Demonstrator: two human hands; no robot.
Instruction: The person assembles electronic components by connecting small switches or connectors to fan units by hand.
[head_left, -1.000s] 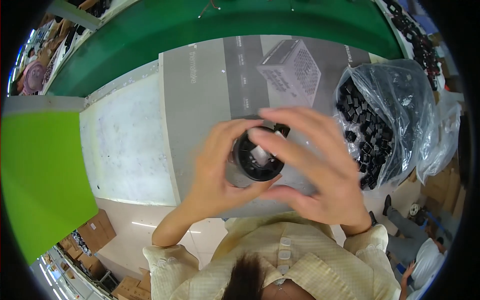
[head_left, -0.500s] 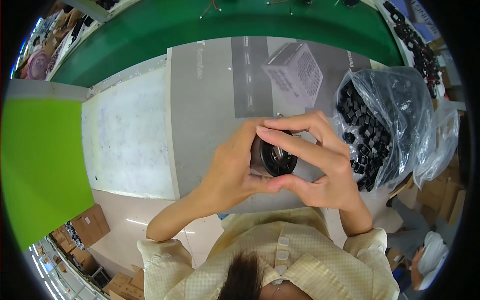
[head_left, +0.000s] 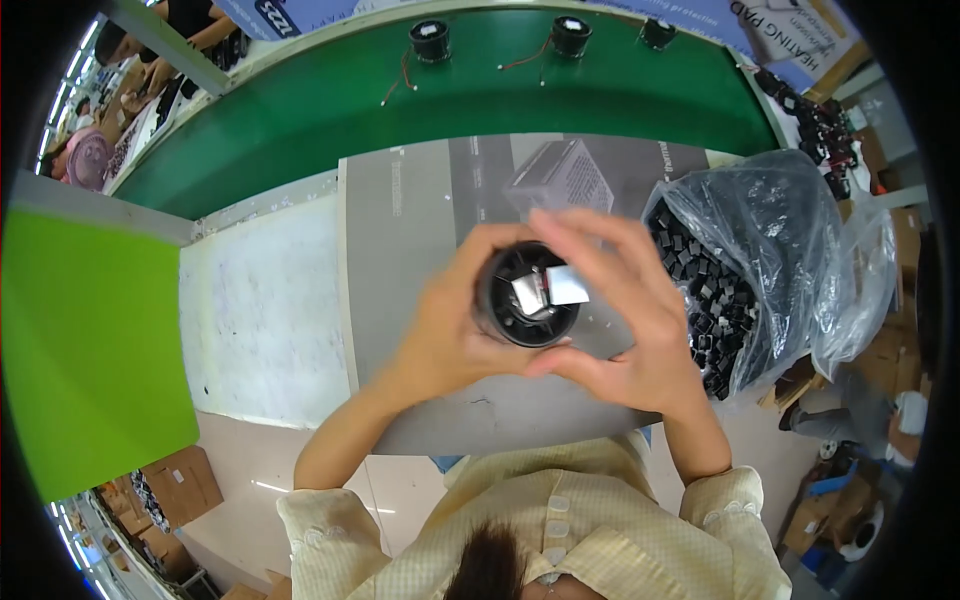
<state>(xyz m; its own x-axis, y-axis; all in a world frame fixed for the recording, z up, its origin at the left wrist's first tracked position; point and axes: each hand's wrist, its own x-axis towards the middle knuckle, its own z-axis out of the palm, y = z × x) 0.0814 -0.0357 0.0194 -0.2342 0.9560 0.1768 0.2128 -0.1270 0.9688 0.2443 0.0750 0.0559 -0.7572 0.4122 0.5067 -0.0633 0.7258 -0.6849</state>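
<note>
Evidently clasping open-topped black housing in left hand, with right hand arched alongside, hold unclear; probably light, stiff, slick; best gripped round outside.

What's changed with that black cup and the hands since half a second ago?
The black cup has tipped from facing more rightward to facing upward, showing a silvery piece inside and a pale rectangular piece at its right side. The right hand has opened wider beside it. The view has shifted, showing more green surface. The left hand still holds the cup; the bag of black parts stays at right.
</note>
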